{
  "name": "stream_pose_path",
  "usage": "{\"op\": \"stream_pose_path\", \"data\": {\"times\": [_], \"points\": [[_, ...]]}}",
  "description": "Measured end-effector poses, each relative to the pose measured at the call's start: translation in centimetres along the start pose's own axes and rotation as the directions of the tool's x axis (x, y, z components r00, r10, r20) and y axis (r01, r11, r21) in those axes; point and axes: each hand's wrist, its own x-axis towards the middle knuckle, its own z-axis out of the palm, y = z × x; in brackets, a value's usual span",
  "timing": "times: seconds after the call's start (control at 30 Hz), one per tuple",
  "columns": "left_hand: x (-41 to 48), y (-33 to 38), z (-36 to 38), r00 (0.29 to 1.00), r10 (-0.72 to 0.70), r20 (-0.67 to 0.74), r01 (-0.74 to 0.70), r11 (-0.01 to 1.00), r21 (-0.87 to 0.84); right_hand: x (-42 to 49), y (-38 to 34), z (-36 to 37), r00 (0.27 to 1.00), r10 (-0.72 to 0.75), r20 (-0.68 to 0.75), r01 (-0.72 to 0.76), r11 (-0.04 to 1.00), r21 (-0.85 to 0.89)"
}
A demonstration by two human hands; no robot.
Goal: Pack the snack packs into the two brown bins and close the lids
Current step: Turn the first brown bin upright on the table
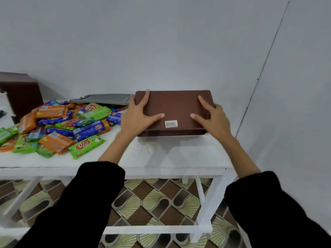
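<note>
A brown bin (174, 108) stands at the right end of the white table (161, 158), tipped so that a flat brown face with a barcode sticker (171, 124) faces me. My left hand (138, 117) grips its left side, thumb on the front face and fingers over the edge. My right hand (212, 119) holds its right side the same way. A pile of several snack packs (59, 127) in green, orange and blue lies on the table's left half. A second brown bin (21, 97) stands at the far left.
A grey lid (102, 100) lies behind the snack pile, next to the held bin. White walls close off the back and right. The table's right edge is close to the bin. A patterned floor shows under the table.
</note>
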Motion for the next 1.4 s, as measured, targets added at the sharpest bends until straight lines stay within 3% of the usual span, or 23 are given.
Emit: {"op": "stream_pose_path", "data": {"times": [0.2, 0.3, 0.4, 0.5, 0.57, 0.63, 0.73, 0.83, 0.93, 1.03, 1.4], "points": [[5.2, 1.5, -2.6, 0.949, -0.023, 0.314, 0.007, 0.999, 0.051, 5.1, -1.9, -3.8, 0.982, 0.096, 0.164, -0.055, 0.969, -0.241], [7.1, 2.7, -3.0, 0.895, -0.064, 0.442, 0.037, 0.997, 0.067, 7.0, -1.9, -3.7, 0.954, 0.163, 0.252, -0.104, 0.967, -0.234], [8.6, 3.0, -3.0, 0.849, -0.136, 0.51, 0.142, 0.989, 0.027, 8.2, -1.9, -3.1, 0.959, 0.179, 0.219, -0.133, 0.969, -0.209], [9.3, 2.2, -2.5, 0.914, -0.138, 0.381, 0.193, 0.975, -0.111, 8.5, -1.7, -2.2, 0.987, 0.152, 0.056, -0.144, 0.98, -0.137], [9.0, 1.7, -1.9, 0.981, -0.139, 0.132, 0.172, 0.944, -0.283, 8.1, -1.1, -1.4, 0.99, 0.107, -0.091, -0.111, 0.993, -0.048], [8.1, 1.3, -1.3, 0.987, -0.135, -0.086, 0.095, 0.925, -0.367, 7.6, 0.0, -0.7, 0.974, 0.053, -0.218, -0.052, 0.999, 0.013], [6.6, 0.0, 0.6, 0.965, -0.011, -0.262, -0.078, 0.943, -0.324, 6.5, 1.8, 0.7, 0.965, -0.054, -0.258, 0.063, 0.998, 0.027], [5.3, -1.7, 3.3, 0.901, 0.178, -0.396, -0.249, 0.959, -0.136, 4.7, 3.2, 2.9, 0.94, -0.122, -0.319, 0.131, 0.991, 0.005], [4.4, -3.6, 5.9, 0.863, 0.276, -0.423, -0.262, 0.961, 0.093, 2.9, 4.9, 5.1, 0.904, -0.169, -0.392, 0.16, 0.986, -0.054], [3.1, -5.4, 8.3, 0.857, 0.297, -0.421, -0.231, 0.952, 0.201, 1.5, 7.1, 7.0, 0.897, -0.187, -0.401, 0.141, 0.98, -0.14], [-0.3, -6.7, 10.1, 0.913, 0.218, -0.344, -0.229, 0.973, 0.008, 0.0, 8.5, 8.0, 0.946, -0.156, -0.283, 0.163, 0.987, 0.001]]}}
